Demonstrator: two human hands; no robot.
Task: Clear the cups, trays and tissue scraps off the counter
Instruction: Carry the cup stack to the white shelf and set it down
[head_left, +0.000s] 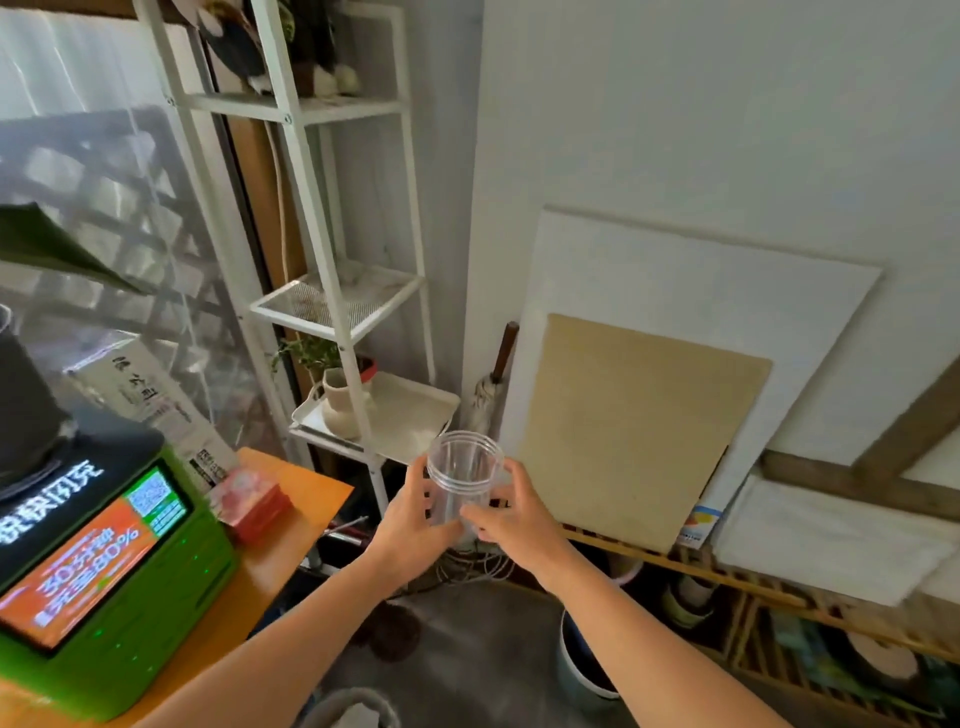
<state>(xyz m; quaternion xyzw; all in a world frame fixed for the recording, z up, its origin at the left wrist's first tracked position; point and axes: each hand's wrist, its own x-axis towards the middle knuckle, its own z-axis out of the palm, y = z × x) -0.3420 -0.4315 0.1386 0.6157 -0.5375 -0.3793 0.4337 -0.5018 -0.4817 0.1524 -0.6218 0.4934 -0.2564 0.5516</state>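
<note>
A clear plastic cup (464, 470) with a ribbed rim is held upright in the air, past the end of the orange counter (291, 525). My left hand (415, 519) wraps its left side and my right hand (511, 512) grips its right side. The cup looks empty. It hovers in front of a white tray (410, 415) that sits on the low shelf of a white metal rack. A cream vase with a small plant stands on that tray.
A green machine with a screen (104, 561) and a red box (254, 506) sit on the counter. White and tan boards (639, 436) lean on the wall at right over a wooden slatted bench. A bucket (582, 670) stands on the grey floor below.
</note>
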